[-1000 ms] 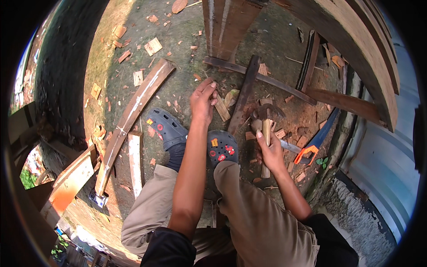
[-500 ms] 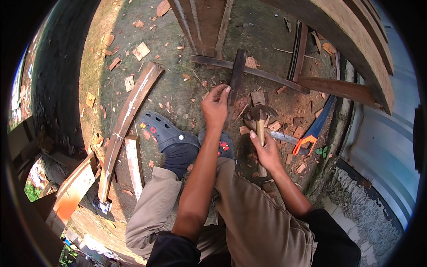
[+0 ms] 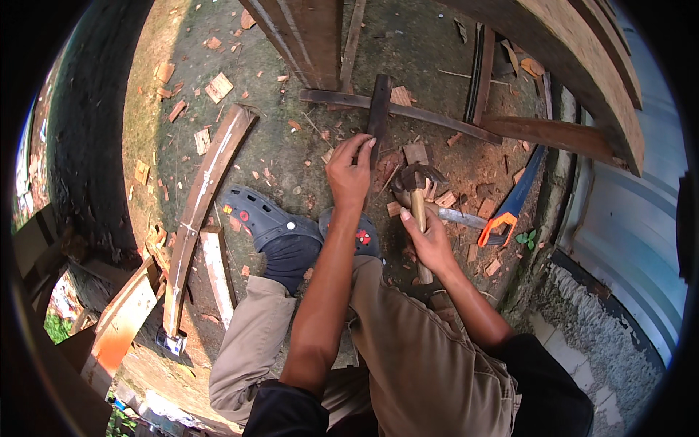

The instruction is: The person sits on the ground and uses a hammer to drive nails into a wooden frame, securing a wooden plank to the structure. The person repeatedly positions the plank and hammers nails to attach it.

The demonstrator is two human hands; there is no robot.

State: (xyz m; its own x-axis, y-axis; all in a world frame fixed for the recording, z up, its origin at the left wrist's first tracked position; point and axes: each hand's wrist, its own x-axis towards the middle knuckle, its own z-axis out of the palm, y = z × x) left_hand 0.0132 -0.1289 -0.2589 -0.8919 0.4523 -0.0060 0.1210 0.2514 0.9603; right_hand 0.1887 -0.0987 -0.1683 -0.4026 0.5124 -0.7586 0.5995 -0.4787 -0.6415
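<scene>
A short dark wooden strip point(image 3: 379, 105) crosses over a longer dark wooden bar point(image 3: 444, 122) in front of me. My left hand point(image 3: 349, 175) is closed in a pinch against the strip's left edge; anything small between thumb and fingers is too hidden to name. My right hand point(image 3: 432, 244) is wrapped round the pale wooden handle of a hammer point(image 3: 418, 207). Its dark metal head points away from me, low over a small wood block point(image 3: 416, 153) and chips. Between the hammer and the handsaw lies a flat grey metal piece point(image 3: 462, 218), partly covered.
A handsaw point(image 3: 520, 191) with an orange handle lies at the right, near a metal wall point(image 3: 619, 226). Wooden framework point(image 3: 302, 36) stands ahead and overhangs at upper right. A long beam point(image 3: 206, 197) and a shorter board point(image 3: 217, 269) lie left of my shoes point(image 3: 273, 222). Wood chips litter the ground.
The whole view has shifted slightly. My left fingers have moved a little closer onto the dark strip. My right hand keeps the hammer in nearly the same place.
</scene>
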